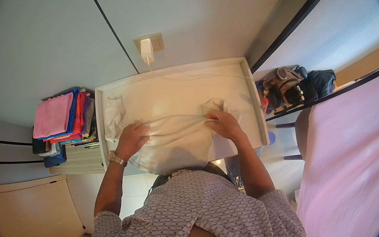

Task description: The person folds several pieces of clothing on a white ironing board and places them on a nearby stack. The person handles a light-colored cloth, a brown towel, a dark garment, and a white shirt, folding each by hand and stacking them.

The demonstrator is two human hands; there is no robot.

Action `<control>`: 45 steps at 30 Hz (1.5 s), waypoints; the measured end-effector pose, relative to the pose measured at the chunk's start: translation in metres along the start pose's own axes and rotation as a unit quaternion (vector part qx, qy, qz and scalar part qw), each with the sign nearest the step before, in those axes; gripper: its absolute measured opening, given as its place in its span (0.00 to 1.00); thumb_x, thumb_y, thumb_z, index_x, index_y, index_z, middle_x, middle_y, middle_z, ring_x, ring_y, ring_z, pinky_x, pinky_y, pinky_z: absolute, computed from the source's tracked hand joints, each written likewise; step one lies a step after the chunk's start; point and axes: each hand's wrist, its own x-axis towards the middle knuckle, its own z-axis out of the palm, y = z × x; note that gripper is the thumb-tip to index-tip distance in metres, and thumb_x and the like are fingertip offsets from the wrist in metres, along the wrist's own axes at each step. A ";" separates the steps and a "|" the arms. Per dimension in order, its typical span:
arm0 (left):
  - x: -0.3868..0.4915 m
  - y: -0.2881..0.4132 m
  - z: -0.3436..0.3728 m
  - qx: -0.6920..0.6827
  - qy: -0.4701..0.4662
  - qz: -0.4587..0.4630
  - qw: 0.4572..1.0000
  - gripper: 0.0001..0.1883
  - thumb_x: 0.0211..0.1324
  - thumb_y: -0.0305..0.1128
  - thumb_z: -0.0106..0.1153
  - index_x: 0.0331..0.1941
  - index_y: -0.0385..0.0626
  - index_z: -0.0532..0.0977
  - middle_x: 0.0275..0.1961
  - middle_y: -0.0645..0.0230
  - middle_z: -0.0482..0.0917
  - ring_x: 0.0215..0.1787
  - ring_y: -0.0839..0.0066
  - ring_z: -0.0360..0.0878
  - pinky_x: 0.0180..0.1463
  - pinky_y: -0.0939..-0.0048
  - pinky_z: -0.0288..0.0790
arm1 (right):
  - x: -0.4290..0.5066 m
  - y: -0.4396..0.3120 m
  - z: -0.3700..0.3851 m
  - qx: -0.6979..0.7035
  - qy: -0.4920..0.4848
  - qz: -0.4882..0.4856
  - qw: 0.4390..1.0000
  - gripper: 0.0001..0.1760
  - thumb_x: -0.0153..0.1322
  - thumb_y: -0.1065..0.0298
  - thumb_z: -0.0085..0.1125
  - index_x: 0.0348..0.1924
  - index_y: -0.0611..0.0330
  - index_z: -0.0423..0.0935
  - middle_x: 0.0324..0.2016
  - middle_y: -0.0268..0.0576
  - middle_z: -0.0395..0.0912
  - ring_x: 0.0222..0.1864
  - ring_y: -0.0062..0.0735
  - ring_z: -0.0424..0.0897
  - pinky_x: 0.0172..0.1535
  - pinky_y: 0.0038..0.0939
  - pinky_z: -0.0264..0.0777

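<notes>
A white cloth garment [175, 149] lies across the white rimmed tabletop [182, 69], its near part hanging over the front edge by my body. My left hand [132, 139], with a metal watch at the wrist, grips the garment's left side. On the right side, my right hand [222, 124] pinches the cloth between thumb and fingers. Folds run between the two hands. A crumpled white part [114, 117] rests at the left, and another bunched part [214, 105] lies just beyond my right hand.
Left of the table stands a stack of folded coloured cloths [54, 115]. A white charger [146, 50] is plugged into the wall, its cable crossing the table's back. Bags [284, 85] sit at the right. Farther right are a chair [304, 133] and a pink sheet [354, 153].
</notes>
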 end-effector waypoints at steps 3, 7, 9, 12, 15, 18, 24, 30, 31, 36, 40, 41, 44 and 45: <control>0.001 -0.006 0.003 -0.031 -0.013 -0.016 0.999 0.16 0.63 0.39 0.75 0.51 0.48 0.85 0.55 0.58 0.87 0.58 0.51 0.85 0.62 0.51 0.78 | -0.010 0.009 0.006 0.107 -0.015 0.076 0.991 0.18 0.76 0.53 0.72 0.49 0.58 0.87 0.45 0.55 0.91 0.48 0.54 0.90 0.53 0.48 0.83; 0.009 -0.011 0.006 -0.122 -0.012 -0.096 0.988 0.13 0.65 0.40 0.73 0.46 0.46 0.84 0.46 0.57 0.88 0.49 0.51 0.87 0.52 0.52 0.80 | -0.008 0.021 0.023 -0.009 0.062 0.133 0.989 0.18 0.73 0.54 0.74 0.50 0.56 0.86 0.49 0.53 0.90 0.51 0.53 0.90 0.54 0.47 0.83; 0.014 -0.010 0.010 -0.125 0.012 -0.124 0.984 0.12 0.66 0.40 0.72 0.45 0.44 0.84 0.43 0.56 0.87 0.45 0.50 0.87 0.49 0.51 0.79 | -0.005 0.022 0.032 -0.072 0.045 0.113 0.990 0.17 0.73 0.56 0.74 0.50 0.55 0.85 0.49 0.52 0.90 0.51 0.54 0.89 0.53 0.49 0.82; 0.023 -0.012 0.008 -0.097 -0.042 -0.108 0.989 0.12 0.68 0.38 0.72 0.44 0.42 0.83 0.42 0.56 0.87 0.41 0.54 0.87 0.46 0.55 0.79 | -0.003 0.020 0.035 -0.112 0.013 0.088 0.990 0.16 0.73 0.57 0.73 0.49 0.54 0.84 0.47 0.50 0.88 0.51 0.55 0.88 0.51 0.53 0.82; 0.027 -0.012 -0.002 -0.102 -0.033 -0.066 0.992 0.09 0.70 0.34 0.70 0.44 0.41 0.83 0.42 0.57 0.88 0.39 0.57 0.87 0.45 0.58 0.79 | -0.004 0.008 0.027 -0.107 0.056 0.093 0.988 0.12 0.74 0.61 0.72 0.48 0.53 0.84 0.44 0.48 0.86 0.48 0.56 0.88 0.49 0.53 0.82; 0.024 -0.005 -0.013 -0.167 0.095 -0.081 0.978 0.06 0.71 0.30 0.69 0.45 0.40 0.84 0.41 0.58 0.88 0.38 0.58 0.86 0.44 0.59 0.79 | -0.004 -0.007 0.015 -0.034 0.188 0.056 0.980 0.08 0.75 0.67 0.70 0.47 0.53 0.83 0.41 0.48 0.84 0.45 0.56 0.87 0.47 0.49 0.82; 0.049 0.002 -0.011 -0.028 0.229 -0.128 0.965 0.19 0.70 0.27 0.67 0.63 0.39 0.79 0.66 0.51 0.82 0.67 0.49 0.82 0.70 0.50 0.76 | 0.026 -0.021 0.027 0.018 0.295 -0.024 0.955 0.15 0.75 0.76 0.67 0.56 0.61 0.81 0.53 0.59 0.81 0.48 0.59 0.85 0.52 0.49 0.81; 0.024 0.027 0.008 0.040 0.247 -0.051 0.967 0.20 0.67 0.24 0.68 0.62 0.41 0.81 0.69 0.49 0.81 0.70 0.43 0.78 0.74 0.47 0.73 | -0.004 -0.008 0.046 -0.031 0.261 -0.085 0.961 0.17 0.73 0.77 0.68 0.56 0.62 0.81 0.55 0.58 0.82 0.57 0.62 0.82 0.60 0.51 0.78; 0.015 0.034 0.013 0.025 0.229 -0.047 0.972 0.20 0.66 0.23 0.68 0.61 0.41 0.81 0.69 0.49 0.81 0.69 0.43 0.78 0.74 0.47 0.73 | -0.012 -0.009 0.051 -0.024 0.247 -0.087 0.965 0.18 0.73 0.78 0.68 0.55 0.62 0.81 0.55 0.57 0.82 0.57 0.62 0.82 0.60 0.51 0.78; -0.023 0.062 0.039 -0.014 0.153 0.018 0.988 0.19 0.63 0.26 0.70 0.57 0.45 0.82 0.61 0.52 0.83 0.62 0.45 0.80 0.67 0.46 0.74 | -0.045 -0.019 0.083 -0.010 0.148 -0.117 0.982 0.18 0.70 0.78 0.69 0.53 0.59 0.82 0.54 0.52 0.83 0.57 0.60 0.81 0.60 0.52 0.77; -0.045 0.072 0.049 0.021 0.110 -0.003 0.994 0.18 0.62 0.27 0.71 0.56 0.44 0.82 0.58 0.53 0.83 0.59 0.47 0.80 0.63 0.48 0.74 | -0.054 -0.017 0.094 -0.018 0.118 -0.128 0.985 0.19 0.68 0.78 0.69 0.52 0.57 0.83 0.53 0.49 0.83 0.55 0.59 0.80 0.60 0.50 0.77; -0.048 0.074 0.050 0.030 0.102 -0.017 0.994 0.18 0.62 0.28 0.71 0.56 0.44 0.83 0.57 0.54 0.83 0.58 0.47 0.80 0.63 0.48 0.75 | -0.055 -0.015 0.094 -0.022 0.116 -0.129 0.985 0.20 0.67 0.78 0.69 0.52 0.57 0.83 0.53 0.48 0.83 0.55 0.58 0.80 0.60 0.49 0.77; -0.056 0.078 0.051 0.051 0.107 -0.014 0.993 0.15 0.59 0.26 0.72 0.50 0.44 0.84 0.52 0.56 0.83 0.55 0.49 0.80 0.60 0.49 0.76 | -0.055 -0.007 0.090 -0.043 0.106 -0.111 0.987 0.20 0.66 0.78 0.69 0.52 0.57 0.83 0.51 0.49 0.83 0.54 0.58 0.79 0.60 0.49 0.76; -0.058 0.079 0.051 0.044 0.089 -0.024 0.995 0.13 0.60 0.26 0.72 0.48 0.44 0.84 0.50 0.56 0.83 0.54 0.49 0.80 0.59 0.49 0.76 | -0.055 -0.005 0.089 -0.040 0.117 -0.121 0.985 0.19 0.67 0.78 0.68 0.51 0.57 0.83 0.51 0.49 0.83 0.54 0.58 0.79 0.60 0.50 0.76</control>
